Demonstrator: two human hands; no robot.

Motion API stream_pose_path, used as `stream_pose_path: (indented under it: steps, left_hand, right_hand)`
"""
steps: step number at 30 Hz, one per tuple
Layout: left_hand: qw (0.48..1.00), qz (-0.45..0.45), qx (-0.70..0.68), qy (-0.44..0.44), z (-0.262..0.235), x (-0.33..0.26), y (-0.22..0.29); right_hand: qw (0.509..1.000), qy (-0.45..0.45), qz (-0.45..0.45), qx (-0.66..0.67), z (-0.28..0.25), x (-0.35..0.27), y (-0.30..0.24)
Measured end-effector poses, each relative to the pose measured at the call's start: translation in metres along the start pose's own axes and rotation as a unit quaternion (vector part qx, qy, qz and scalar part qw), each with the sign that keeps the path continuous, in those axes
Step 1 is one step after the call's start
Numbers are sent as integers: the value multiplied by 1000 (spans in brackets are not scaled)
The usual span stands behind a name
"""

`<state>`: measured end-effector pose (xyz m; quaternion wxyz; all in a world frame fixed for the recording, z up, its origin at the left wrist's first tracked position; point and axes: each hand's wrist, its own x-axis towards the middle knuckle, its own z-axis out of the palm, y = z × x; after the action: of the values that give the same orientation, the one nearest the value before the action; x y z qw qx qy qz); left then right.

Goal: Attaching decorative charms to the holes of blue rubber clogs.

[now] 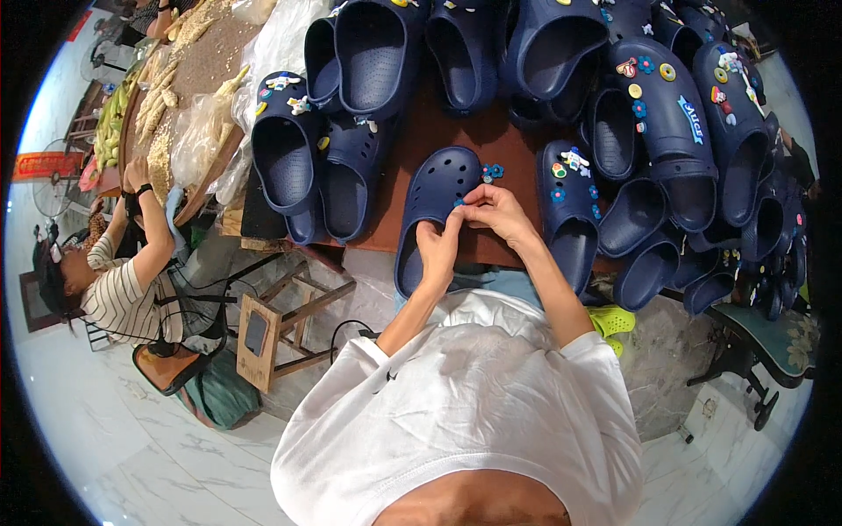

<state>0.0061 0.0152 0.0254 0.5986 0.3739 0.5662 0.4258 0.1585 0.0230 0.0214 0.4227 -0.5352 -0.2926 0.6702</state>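
Observation:
A navy blue foam clog with round holes lies on the brown tabletop in front of me. My left hand is closed on its side, with some fingers hidden inside the foot opening. My right hand pinches at the clog's right edge, where a small blue charm shows by the fingertips. The two hands nearly touch there. Just beyond the right hand, a few loose blue flower charms lie on the table. To the right sits another navy clog bearing several colourful charms.
Many more navy clogs are piled along the back and right. At left, a person in a striped shirt sits by a table with corn. A wooden stool stands below; lime-green clogs are right of my lap.

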Motion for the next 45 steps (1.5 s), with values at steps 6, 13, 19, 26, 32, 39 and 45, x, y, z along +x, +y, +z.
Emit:
stream_pose_path:
  steps: [6,13,19,26,32,39,45]
  left_hand:
    - [999,36,-26,-9,16,2,18]
    - [999,39,-7,19,15,8,6]
    - [991,96,75,51,17,5,3]
    - [976,141,145,75,9,-5,-8]
    - [999,33,13,5,-1,-27,8]
    - [999,-9,-46,-4,-12,-19,-1]
    - [961,-169,-210,-61,-24,-5,0]
  right_hand:
    - [992,48,-114,26,11,0,32]
    - [978,67,-178,85,26,-23,31]
    - [980,53,-186,46,20,-27,47]
    - [985,72,-155,27,14,-32,58]
    - [987,82,-133,-49,12,-38,57]
    - [881,247,-260,-307,-7,-21,39]
    - [822,306,-247,-412,-14,8,23]
